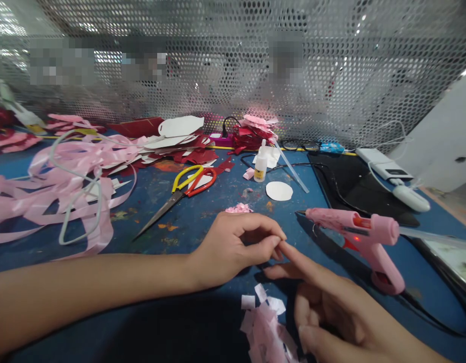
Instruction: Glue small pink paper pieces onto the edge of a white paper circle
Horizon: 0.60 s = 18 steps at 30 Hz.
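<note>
Left hand (pixel 233 247): forearm laid across the blue table (pixel 202 217); fingers curled loosely inward, thumb and fingertips pinched against the tip of the right forefinger; whether anything small sits in the pinch cannot be told.
Right hand (pixel 331 307): low at the near right; forefinger stretched out towards the left hand, touching its fingertips; remaining fingers folded under, grasping nothing that shows.
Pink paper scraps (pixel 266 322): a loose heap of cut snippets lying on the table just below and between the two hands, near the right hand; unassembled.
Glue gun (pixel 364 237): pink, resting on the table just right of the hands, nozzle pointing left; a small red light shows on its body; in neither hand.
Petal cluster (pixel 238 207): small pink piece just beyond the left hand, apart from it.
White paper disc (pixel 279 191): flat on the table beyond the hands; bare, nothing stuck to it.
Glue bottle (pixel 260 162): upright, behind the disc.
Scissors (pixel 180 194): yellow and red handles, laid down, blades pointing to the near left.
Pink ribbon (pixel 59 191): loose tangle at the far left, well apart from the hands.
Red and white card pieces (pixel 172 138): piled along the mesh screen (pixel 233 65).
State of work, as judged: cutting appears largely done, tools set aside; gluing the scraps into a finished piece appears left to do.
</note>
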Each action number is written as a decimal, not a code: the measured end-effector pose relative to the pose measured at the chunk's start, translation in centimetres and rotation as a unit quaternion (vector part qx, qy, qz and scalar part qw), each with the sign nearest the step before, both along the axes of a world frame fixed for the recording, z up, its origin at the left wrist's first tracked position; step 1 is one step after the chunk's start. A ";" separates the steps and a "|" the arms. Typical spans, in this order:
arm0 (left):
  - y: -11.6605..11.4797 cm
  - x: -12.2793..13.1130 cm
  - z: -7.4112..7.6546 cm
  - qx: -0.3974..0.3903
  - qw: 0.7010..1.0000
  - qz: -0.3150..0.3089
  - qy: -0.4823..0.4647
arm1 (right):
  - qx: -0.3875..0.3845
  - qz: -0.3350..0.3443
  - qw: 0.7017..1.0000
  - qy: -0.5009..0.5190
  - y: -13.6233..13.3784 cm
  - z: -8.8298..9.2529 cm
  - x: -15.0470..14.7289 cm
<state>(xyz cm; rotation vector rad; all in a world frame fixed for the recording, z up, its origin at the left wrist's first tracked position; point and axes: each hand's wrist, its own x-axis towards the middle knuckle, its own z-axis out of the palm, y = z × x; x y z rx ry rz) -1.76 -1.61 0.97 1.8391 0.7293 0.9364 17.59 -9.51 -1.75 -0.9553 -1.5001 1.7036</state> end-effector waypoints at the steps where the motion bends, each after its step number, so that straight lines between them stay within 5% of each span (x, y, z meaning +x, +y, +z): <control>1: 0.0 0.0 0.0 -0.021 1.000 -0.004 -0.009 | 0.005 0.008 1.000 -0.007 -0.1 0.1 0.0; 10: -0.2 0.2 0.6 -0.169 0.979 -0.038 -0.105 | 0.083 0.018 0.991 -0.107 -0.5 1.6 -0.2; 18: -0.6 0.3 0.7 -0.265 0.952 -0.045 -0.151 | 0.202 0.006 0.972 -0.119 -0.4 0.8 -0.1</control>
